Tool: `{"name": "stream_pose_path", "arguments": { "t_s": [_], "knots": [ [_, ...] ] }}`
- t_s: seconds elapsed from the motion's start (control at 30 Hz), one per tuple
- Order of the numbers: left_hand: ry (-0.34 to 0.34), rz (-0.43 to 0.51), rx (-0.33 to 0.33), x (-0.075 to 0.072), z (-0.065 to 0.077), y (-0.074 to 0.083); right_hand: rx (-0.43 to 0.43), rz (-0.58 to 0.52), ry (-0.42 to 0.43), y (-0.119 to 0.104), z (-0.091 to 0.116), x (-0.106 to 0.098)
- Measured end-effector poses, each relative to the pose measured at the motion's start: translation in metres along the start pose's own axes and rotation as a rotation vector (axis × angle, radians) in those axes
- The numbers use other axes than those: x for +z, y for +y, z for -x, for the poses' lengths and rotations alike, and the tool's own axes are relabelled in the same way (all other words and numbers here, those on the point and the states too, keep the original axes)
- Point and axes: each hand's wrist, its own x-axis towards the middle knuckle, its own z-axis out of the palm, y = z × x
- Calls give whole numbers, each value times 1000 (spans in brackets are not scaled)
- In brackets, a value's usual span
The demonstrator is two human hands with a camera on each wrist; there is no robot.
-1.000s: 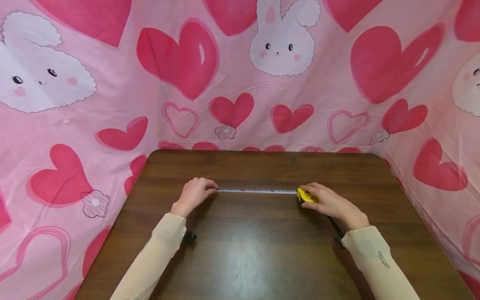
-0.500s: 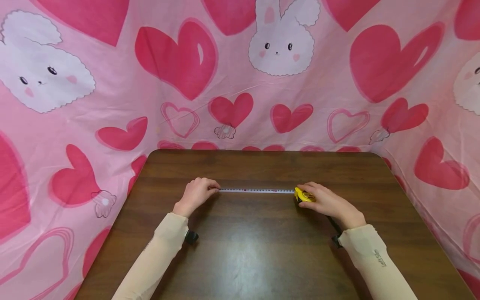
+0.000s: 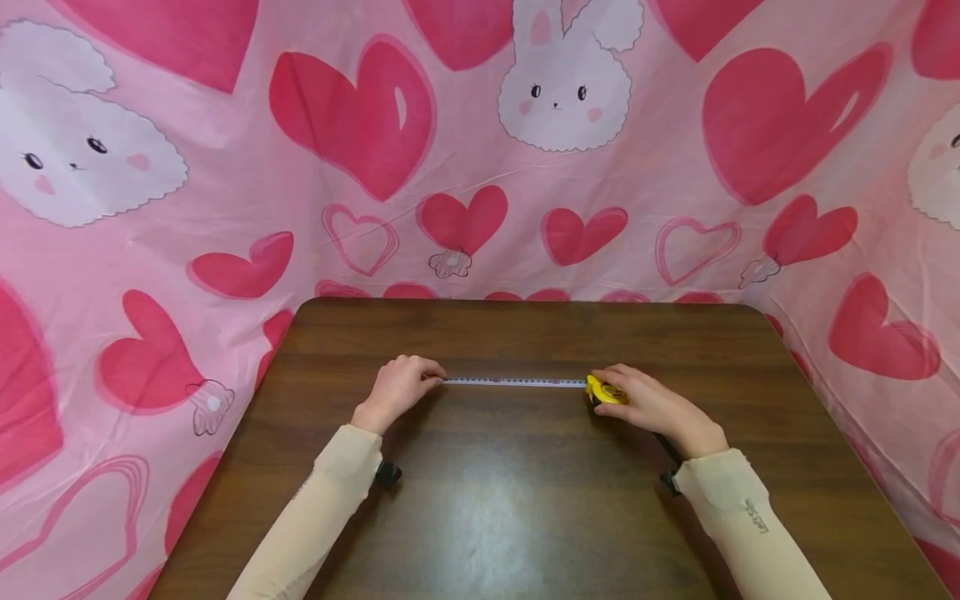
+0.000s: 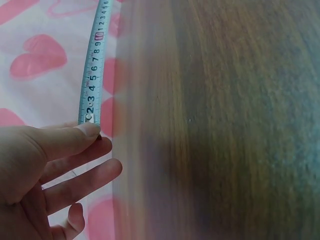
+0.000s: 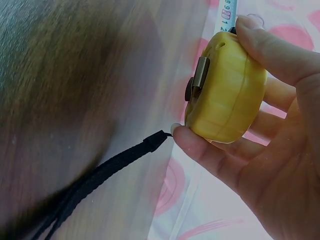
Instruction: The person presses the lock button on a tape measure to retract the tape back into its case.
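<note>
A yellow tape measure (image 5: 227, 92) sits in my right hand (image 3: 652, 404), thumb on one side and fingers curled round the other. From its case a white, numbered blade (image 3: 517, 382) runs straight across to my left hand (image 3: 397, 390). In the left wrist view, the thumb and forefinger of that hand pinch the metal end of the blade (image 4: 92, 75), while the other fingers lie apart. A black wrist strap (image 5: 110, 165) hangs from the case in the right wrist view, beside a metal clip (image 5: 201, 72).
Both hands are over a dark brown wooden table (image 3: 480, 475) with rounded far corners. Pink cloth (image 3: 480, 158) printed with hearts and rabbits hangs behind it and along both sides. A small black camera (image 3: 387, 475) is on the left wrist.
My hands have come slightly closer together, the left moving right and the right moving left. The stretch of blade between them is shorter, and both grips are kept.
</note>
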Motion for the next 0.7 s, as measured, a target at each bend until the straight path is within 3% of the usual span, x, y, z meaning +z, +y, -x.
{"name": "stream_pose_path", "arguments": {
  "t_s": [0.2,0.7],
  "knots": [
    [9,4,24,2,-1,2,-12,3,-11,-1,-3,2],
    [2,5,15,5,-2,9,-7,-5,-20,-6,-7,3]
  ]
}}
